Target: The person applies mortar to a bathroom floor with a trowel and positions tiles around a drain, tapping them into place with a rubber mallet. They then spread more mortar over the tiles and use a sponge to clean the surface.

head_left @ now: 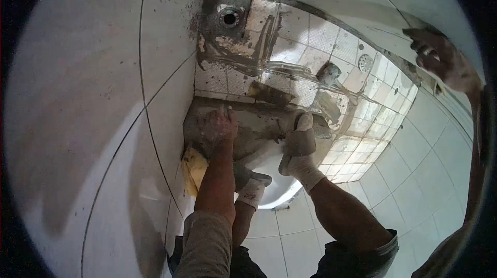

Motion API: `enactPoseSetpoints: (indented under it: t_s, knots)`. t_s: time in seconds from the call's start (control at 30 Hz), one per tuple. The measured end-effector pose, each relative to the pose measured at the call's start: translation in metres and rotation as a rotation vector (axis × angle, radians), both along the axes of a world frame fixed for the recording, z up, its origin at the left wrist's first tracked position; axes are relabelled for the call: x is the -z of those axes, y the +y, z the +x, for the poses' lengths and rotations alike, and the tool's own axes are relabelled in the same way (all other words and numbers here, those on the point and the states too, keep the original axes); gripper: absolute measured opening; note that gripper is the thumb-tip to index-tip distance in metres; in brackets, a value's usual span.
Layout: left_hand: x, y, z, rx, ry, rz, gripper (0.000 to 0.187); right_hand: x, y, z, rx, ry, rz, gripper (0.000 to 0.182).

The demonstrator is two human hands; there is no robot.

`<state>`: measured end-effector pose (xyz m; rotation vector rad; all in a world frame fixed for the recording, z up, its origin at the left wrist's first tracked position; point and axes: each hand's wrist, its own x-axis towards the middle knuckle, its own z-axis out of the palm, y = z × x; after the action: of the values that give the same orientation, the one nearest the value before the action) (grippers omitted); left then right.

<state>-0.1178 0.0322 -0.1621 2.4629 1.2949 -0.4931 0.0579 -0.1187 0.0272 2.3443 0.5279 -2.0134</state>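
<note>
My left hand (220,124) is pressed down on the grey mortar-covered ledge (253,122), close to the left wall. Its fingers point away from me and look stretched out, dusted with grey. Beside that forearm lies a crumpled yellow bag or cloth (194,170). Far to the right, my right hand (437,59) is raised against the tiled wall, fingers apart, with gaps showing between them. Nothing can be made out in its grip. My feet, in socks and slippers (300,142), stand on the ledge, around a white curved basin-like fixture (279,179).
Beyond the ledge, a tiled floor (295,34) is smeared with mortar. It has a round pipe opening (229,17) and a drain grate (365,62). A grey cup-like object (329,74) lies there. Large-tiled walls (103,96) rise closely on both sides.
</note>
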Motion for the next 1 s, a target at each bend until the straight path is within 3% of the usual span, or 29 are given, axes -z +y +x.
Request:
enactPoseSetpoints:
  t_s: [0.1, 0.23, 0.33, 0.4, 0.43, 0.47, 0.5, 0.53, 0.6, 0.73, 0.87, 1.0]
  knots:
    - [-0.001, -0.003, 0.007, -0.096, 0.014, -0.053, 0.041, -0.075, 0.055, 0.081, -0.257, -0.072, 0.137, 0.048]
    - [-0.017, 0.001, 0.020, -0.168, 0.126, -0.186, 0.051, -0.169, 0.091, 0.341, -0.312, -0.466, 0.157, 0.047]
    - [-0.072, 0.029, 0.054, -0.050, 0.334, -0.290, 0.055, -0.108, 0.066, 0.339, -0.265, -0.585, 0.339, 0.044]
    - [-0.067, 0.017, 0.045, -0.034, 0.309, -0.189, 0.053, -0.036, 0.054, 0.319, -0.304, -0.493, 0.424, 0.046]
    - [-0.063, 0.017, 0.046, 0.008, 0.273, -0.081, 0.051, -0.021, 0.071, 0.289, -0.553, -0.537, 0.418, 0.047]
    - [-0.062, 0.018, 0.046, -0.011, 0.259, -0.061, 0.051, 0.010, 0.077, 0.258, -0.537, -0.502, 0.507, 0.049]
    - [-0.063, 0.018, 0.043, -0.018, 0.253, -0.098, 0.051, 0.028, 0.099, 0.232, -0.489, -0.373, 0.374, 0.050]
    - [-0.061, 0.019, 0.042, -0.021, 0.247, -0.135, 0.051, 0.069, 0.110, 0.218, -0.662, -0.365, 0.332, 0.054]
    - [-0.069, 0.022, 0.047, -0.038, 0.190, -0.121, 0.050, 0.091, 0.156, 0.187, -0.810, -0.253, 0.240, 0.052]
    - [-0.079, 0.027, 0.051, -0.019, 0.191, -0.113, 0.044, 0.193, 0.189, 0.157, -0.810, -0.362, 0.394, 0.062]
    - [-0.075, 0.022, 0.046, -0.092, 0.052, -0.022, 0.040, 0.210, 0.198, 0.147, -0.868, -0.547, 0.528, 0.065]
    - [-0.078, 0.023, 0.046, -0.063, 0.033, -0.028, 0.041, 0.242, 0.190, 0.145, -0.809, -0.545, 0.616, 0.067]
